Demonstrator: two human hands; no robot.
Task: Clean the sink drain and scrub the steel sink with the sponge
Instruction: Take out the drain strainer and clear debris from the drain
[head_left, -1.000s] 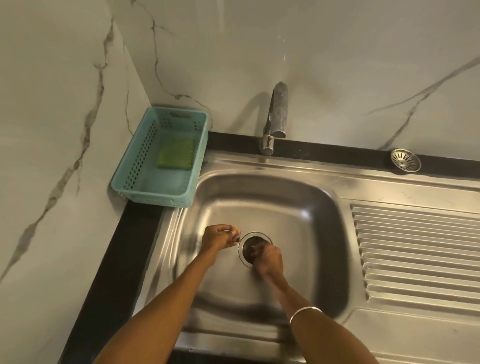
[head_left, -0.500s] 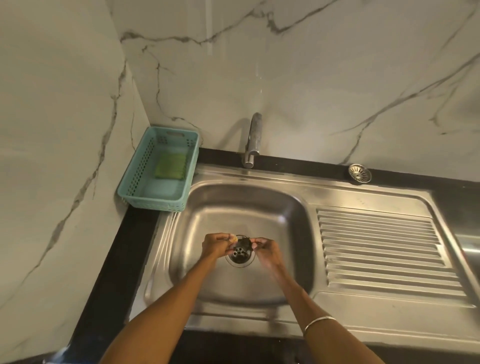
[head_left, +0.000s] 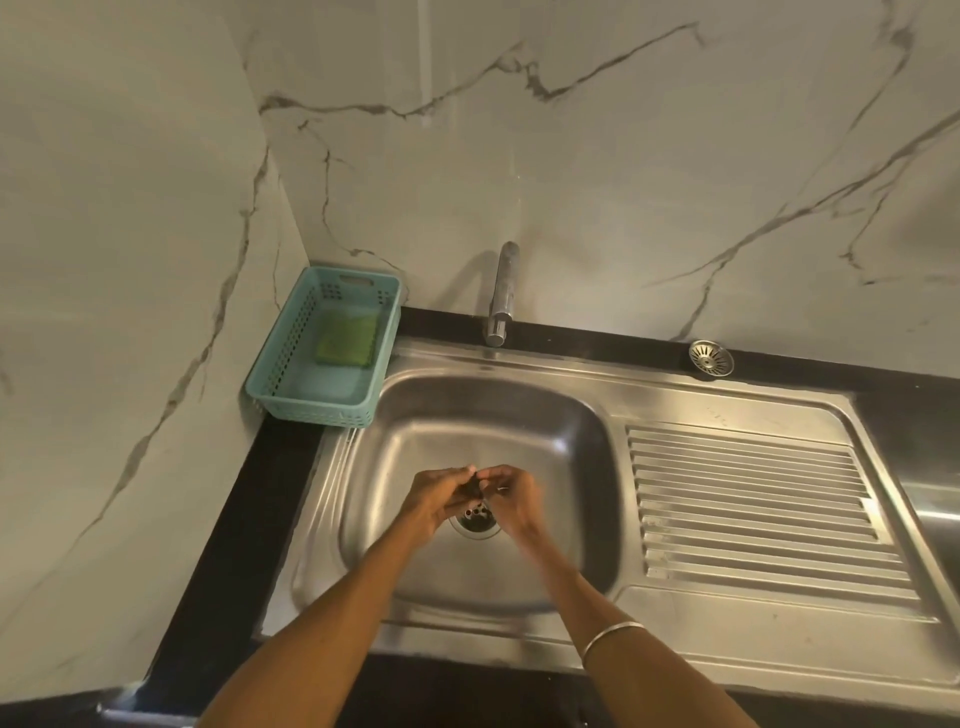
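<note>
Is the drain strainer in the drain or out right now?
Out. The strainer sits on the black ledge behind the sink; the drain shows open holes.

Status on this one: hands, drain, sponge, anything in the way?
Left hand and right hand together over the drain, pinching a small dark piece between them. Sponge untouched in the teal basket. Strainer parked behind the sink. Nothing blocking.

Both forearms reach forward, left hand (head_left: 439, 496) and right hand (head_left: 511, 493) meeting fingertip to fingertip, curled.
</note>
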